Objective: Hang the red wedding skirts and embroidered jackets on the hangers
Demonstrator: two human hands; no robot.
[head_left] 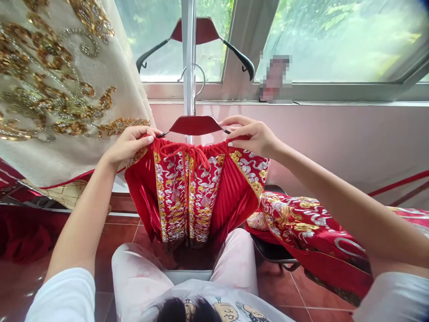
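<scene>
A red pleated skirt (206, 188) with gold and silver embroidery hangs in front of me from a hanger (194, 125). Its gathered waist has a red drawstring tied in a bow (201, 156). My left hand (136, 139) pinches the left end of the waistband, thumb in front, close to the hanger's dark arm. At the opposite end, my right hand (253, 134) grips the waistband, thumb and fingers near the hanger's right tip. The skirt's lower part falls between my knees; its hem is hard to make out.
An unused hanger (197, 31) hangs higher, by a metal pole (189, 62) before the window. A cream cloth with gold sequins (56, 85) drapes at the left. To the right, an embroidered red garment (308, 223) lies over a dark chair (273, 248).
</scene>
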